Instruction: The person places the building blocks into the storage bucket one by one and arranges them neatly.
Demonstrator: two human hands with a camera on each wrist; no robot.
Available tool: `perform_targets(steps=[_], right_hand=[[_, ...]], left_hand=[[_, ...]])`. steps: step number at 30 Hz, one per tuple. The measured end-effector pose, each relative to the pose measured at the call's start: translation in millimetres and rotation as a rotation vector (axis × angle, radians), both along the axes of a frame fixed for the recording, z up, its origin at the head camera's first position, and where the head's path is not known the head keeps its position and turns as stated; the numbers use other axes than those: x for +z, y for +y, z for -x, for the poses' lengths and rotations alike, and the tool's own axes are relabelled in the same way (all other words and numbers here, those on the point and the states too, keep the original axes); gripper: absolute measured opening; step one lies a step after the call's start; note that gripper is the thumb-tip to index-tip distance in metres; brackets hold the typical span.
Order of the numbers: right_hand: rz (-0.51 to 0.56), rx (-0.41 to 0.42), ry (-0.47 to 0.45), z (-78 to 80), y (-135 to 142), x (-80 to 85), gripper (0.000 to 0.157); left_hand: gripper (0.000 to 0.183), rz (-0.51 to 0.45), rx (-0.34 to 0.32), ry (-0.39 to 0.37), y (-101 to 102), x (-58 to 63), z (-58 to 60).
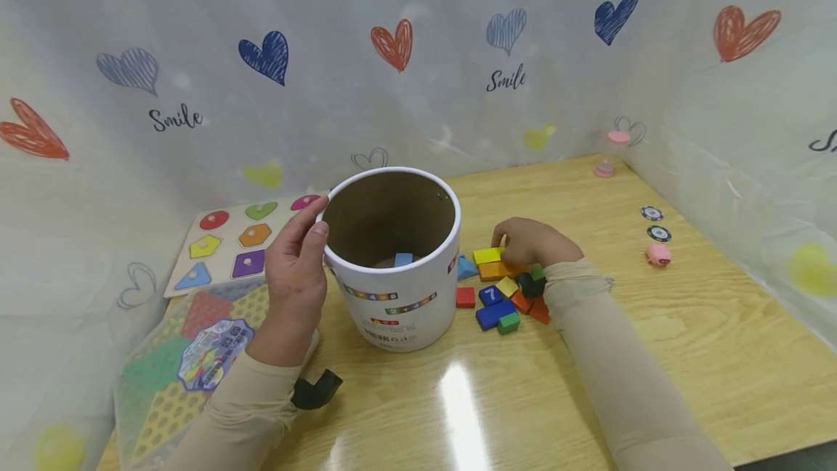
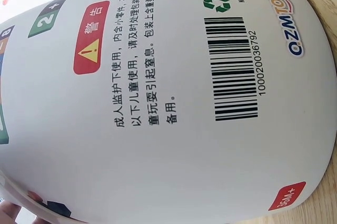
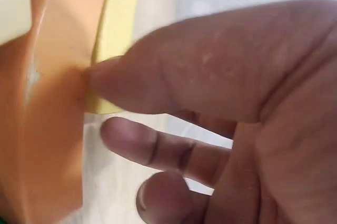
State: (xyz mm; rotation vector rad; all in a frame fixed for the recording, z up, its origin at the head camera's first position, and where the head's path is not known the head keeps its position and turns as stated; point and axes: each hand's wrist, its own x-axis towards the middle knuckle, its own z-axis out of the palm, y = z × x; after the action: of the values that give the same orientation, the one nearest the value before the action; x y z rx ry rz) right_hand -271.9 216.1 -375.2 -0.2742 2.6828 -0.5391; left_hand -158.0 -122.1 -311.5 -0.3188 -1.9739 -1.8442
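Note:
My left hand (image 1: pixel 297 267) grips the rim of a large white round bucket (image 1: pixel 405 318), its thumb right at the edge. Deep inside, a light blue block (image 1: pixel 403 259) lies on the bottom. To the right of the bucket, my right hand (image 1: pixel 532 240) reaches down with bent fingers to a yellow block (image 1: pixel 487 256). In the right wrist view, its thumb (image 3: pixel 142 79) presses on this block beside a large orange block (image 3: pixel 58 145), and the two lower fingers stay apart from both. The printed bucket wall (image 2: pixel 174 155) fills the left wrist view.
Loose blocks spread right of the bucket, among them a red block (image 1: pixel 466 297) and a green block (image 1: pixel 508 323). A shape puzzle board (image 1: pixel 216 260) and a patterned bag (image 1: pixel 163 369) lie at left. Poker chips (image 1: pixel 658 233) and a pink pig (image 1: pixel 658 254) sit at far right.

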Motion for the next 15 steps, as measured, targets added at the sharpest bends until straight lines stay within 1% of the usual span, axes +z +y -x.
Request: perform_targets(steps=[3,5,7,11,15], right_hand=[[0.002,-0.01,0.017,3.0,0.1,-3.6,0.039],[-0.022,-0.005,0.032,4.8,0.1,-5.7,0.04],[-0.057,-0.001,0.067,5.6,0.1,-5.6,0.041],[-0.1,-0.003,0.154,5.4,0.3,0.7,0.039],[-0.102,0.011,0.213,4.1,0.6,9.8,0.035]], left_hand=[[0.037,-0.004,-0.002,-0.001,0.9,2.4,-0.2],[0.036,-0.002,0.0,-0.01,1.0,2.6,-0.3],[0.036,-0.002,0.001,-0.019,0.8,2.2,-0.4],[0.036,0.003,-0.002,-0.011,0.5,2.1,-0.8],[0.037,0.008,0.006,-0.013,0.5,2.3,-0.6]])
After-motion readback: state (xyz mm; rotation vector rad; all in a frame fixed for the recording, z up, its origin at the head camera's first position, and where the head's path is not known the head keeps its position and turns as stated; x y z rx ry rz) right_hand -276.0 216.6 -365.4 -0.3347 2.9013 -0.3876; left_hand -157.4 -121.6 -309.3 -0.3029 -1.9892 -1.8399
